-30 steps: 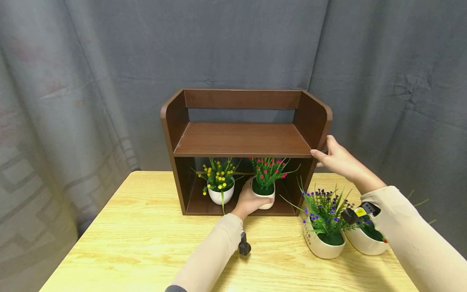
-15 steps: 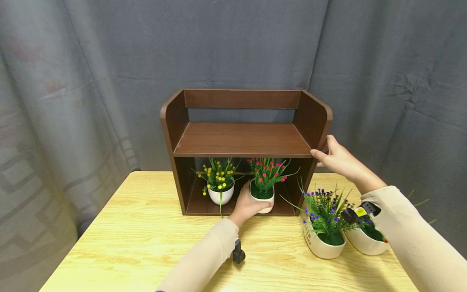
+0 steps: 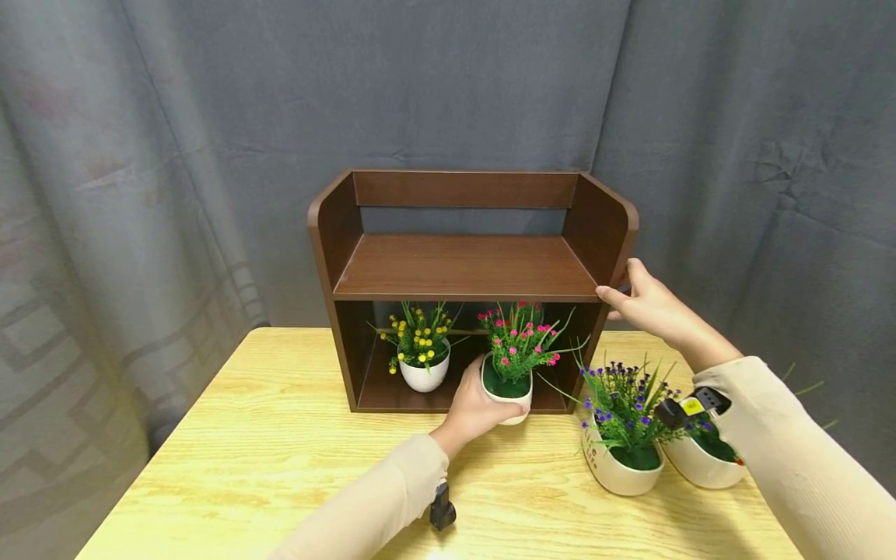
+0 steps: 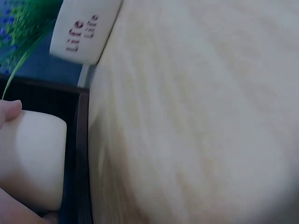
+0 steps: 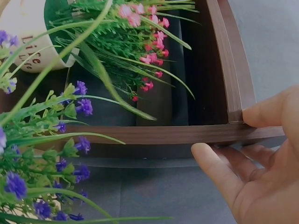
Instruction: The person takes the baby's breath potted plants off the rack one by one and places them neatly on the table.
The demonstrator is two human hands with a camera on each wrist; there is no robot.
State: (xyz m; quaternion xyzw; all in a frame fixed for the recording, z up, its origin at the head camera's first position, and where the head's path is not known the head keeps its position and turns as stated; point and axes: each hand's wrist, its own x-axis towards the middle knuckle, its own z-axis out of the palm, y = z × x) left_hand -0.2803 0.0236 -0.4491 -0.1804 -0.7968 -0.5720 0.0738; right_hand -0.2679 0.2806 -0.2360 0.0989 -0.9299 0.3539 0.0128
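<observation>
My left hand (image 3: 476, 404) grips a white potted plant with pink flowers (image 3: 521, 346) at the front of the lower compartment of a dark brown wooden shelf (image 3: 465, 268). In the left wrist view the thumb and fingers lie around its pale pot (image 4: 39, 158). Whether the pot's base touches the shelf board cannot be told. My right hand (image 3: 654, 311) holds the shelf's right side panel near the middle board; in the right wrist view its fingers straddle the panel (image 5: 140, 135). A white pot with yellow flowers (image 3: 423, 377) stands in the lower compartment's left half.
Right of the shelf, a pot with purple flowers (image 3: 626, 470) stands on the wooden table (image 3: 245, 451). Another white pot (image 3: 707, 467) is just beside it, partly hidden by the right sleeve. A grey curtain (image 3: 476, 85) hangs behind.
My left hand has drawn the pink-flowered pot forward, toward the compartment's front edge, and the left forearm has shifted back and left. My right hand keeps its place on the side panel.
</observation>
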